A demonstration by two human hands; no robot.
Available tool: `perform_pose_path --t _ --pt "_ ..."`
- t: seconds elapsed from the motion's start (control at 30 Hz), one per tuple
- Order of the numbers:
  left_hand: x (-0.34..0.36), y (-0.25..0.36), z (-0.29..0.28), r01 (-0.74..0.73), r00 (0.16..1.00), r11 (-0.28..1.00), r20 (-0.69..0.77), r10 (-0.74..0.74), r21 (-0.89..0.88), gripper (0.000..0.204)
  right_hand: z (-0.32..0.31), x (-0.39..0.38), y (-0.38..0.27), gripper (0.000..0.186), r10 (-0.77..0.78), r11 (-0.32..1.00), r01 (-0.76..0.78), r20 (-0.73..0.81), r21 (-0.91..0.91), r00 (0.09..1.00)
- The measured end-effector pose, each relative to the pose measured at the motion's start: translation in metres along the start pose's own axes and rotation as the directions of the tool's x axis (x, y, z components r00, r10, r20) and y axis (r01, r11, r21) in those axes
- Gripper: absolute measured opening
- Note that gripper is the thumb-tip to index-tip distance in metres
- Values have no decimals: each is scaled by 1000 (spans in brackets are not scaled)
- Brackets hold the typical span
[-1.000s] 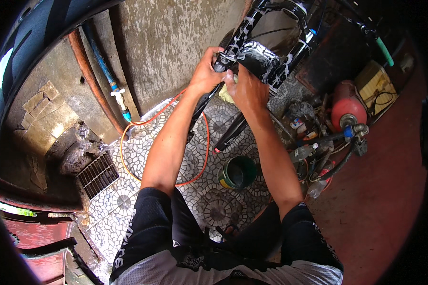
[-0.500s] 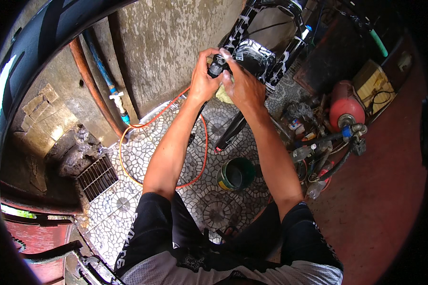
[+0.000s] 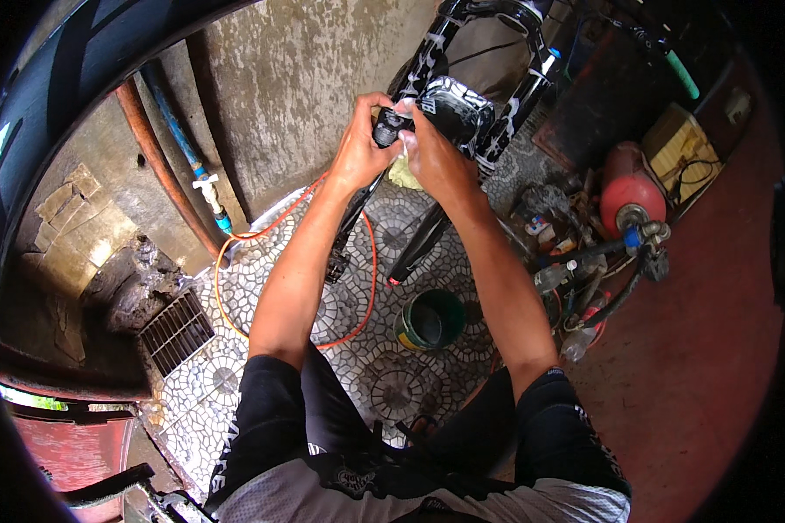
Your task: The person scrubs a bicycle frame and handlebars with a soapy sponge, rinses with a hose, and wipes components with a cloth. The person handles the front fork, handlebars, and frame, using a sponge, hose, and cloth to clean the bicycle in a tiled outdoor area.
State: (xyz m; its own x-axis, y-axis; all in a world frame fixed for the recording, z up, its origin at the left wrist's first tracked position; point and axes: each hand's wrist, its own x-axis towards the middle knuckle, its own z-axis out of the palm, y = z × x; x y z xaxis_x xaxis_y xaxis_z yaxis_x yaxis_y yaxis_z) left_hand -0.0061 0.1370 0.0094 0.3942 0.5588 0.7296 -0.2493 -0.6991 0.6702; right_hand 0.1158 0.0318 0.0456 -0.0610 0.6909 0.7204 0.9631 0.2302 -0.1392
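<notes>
My left hand [image 3: 361,144] is closed round a black cylindrical bike part [image 3: 386,128], with its thumb and fingers on either side. My right hand [image 3: 436,155] meets it there, its foamy fingertips pressed against the part's right side. The black bicycle fork [image 3: 422,65], streaked with white suds, rises behind the hands. Below my right hand shows a pale yellow cloth or sponge [image 3: 403,174], partly hidden; whether my fingers hold it I cannot tell. A black tube [image 3: 420,246] with a red tip slants down beneath my right forearm.
On the pebble-patterned floor stands a green bucket [image 3: 430,320]. An orange hose [image 3: 372,288] loops left of it, near a metal drain grate [image 3: 176,334]. To the right are a red tank [image 3: 630,187] and plastic bottles [image 3: 551,277]. A concrete wall [image 3: 279,96] bounds the far left.
Both hands have shifted slightly left and down in the picture with the black part between them. My right fingers have lowered closer to the part.
</notes>
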Motion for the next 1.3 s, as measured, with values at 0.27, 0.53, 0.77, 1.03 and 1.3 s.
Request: perform_pose_path --t 0.27,0.53,0.77,1.03,1.3 --pt "6 -9 5 -344 932 923 -59 358 172 63 -4 3 2 40 -8 1000 9 -26 20 1000" --pt "1 2 3 -3 996 999 -84 0 -35 68 -4 6 -4 38 -6 1000 5 -93 -17 996" --pt "-33 -38 0 186 981 980 -34 -189 -64 51 -12 -28 -23 28 -3 986 -11 -84 -166 996" --pt "-62 -48 -20 508 859 796 256 -443 -330 26 -42 -126 9 45 -358 867 336 9 -367 934" --pt "-61 -53 -8 537 842 842 85 -532 -46 21 -3 -131 -24 30 286 950 -296 -101 -100 953"
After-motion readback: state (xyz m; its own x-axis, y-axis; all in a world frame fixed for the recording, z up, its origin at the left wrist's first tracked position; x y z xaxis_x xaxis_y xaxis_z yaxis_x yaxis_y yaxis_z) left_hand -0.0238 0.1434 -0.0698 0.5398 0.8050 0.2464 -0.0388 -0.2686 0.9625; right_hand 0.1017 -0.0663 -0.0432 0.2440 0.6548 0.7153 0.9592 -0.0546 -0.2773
